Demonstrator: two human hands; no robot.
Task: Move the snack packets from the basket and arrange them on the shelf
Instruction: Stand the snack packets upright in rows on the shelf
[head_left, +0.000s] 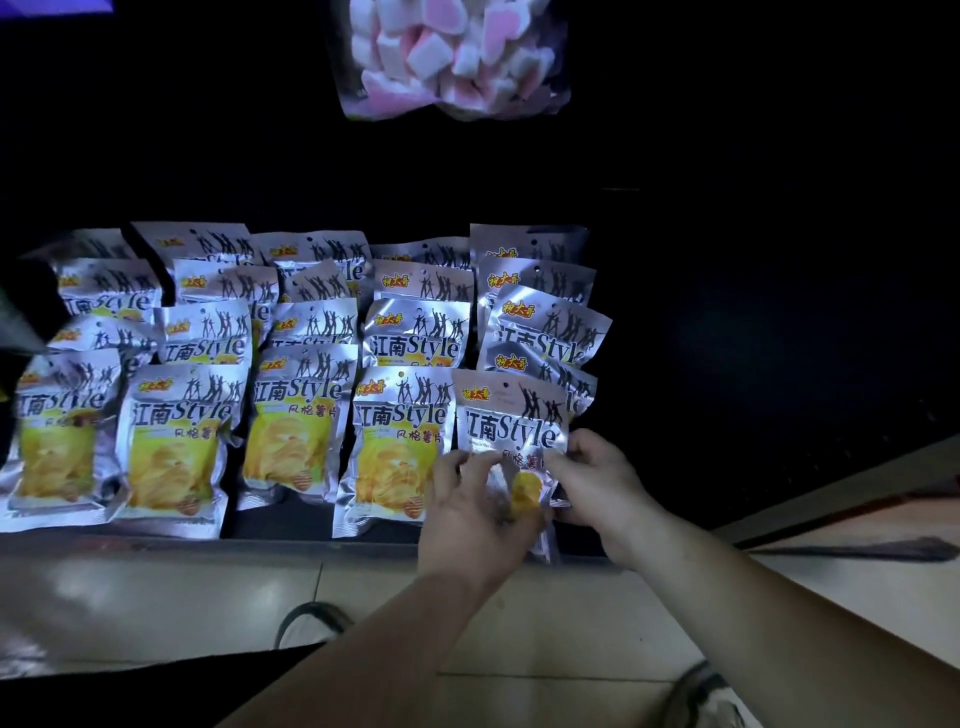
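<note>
Packets (291, 395) stood in five columns across the left and middle of the shelf (280, 527), overlapped front to back, so most of the job looked done as far as you could see. You held one more packet (511, 421) upright at the front of the rightmost column, close against the one behind it. Whether its base rested on the shelf could not be told, since your hands covered it. Your left hand (472, 514) curled round its lower left part and your right hand (597, 478) pinched its right edge. Judged from this, you were seating the packet and had not yet released it. The shelf to the right of that column lay in darkness, and what it held could not be made out. The basket was out of view, so the number of packets left was unknown. The leftmost column was blurred and partly cut off at the frame edge. A marshmallow bag (452, 57) hung above, its top cut off.
</note>
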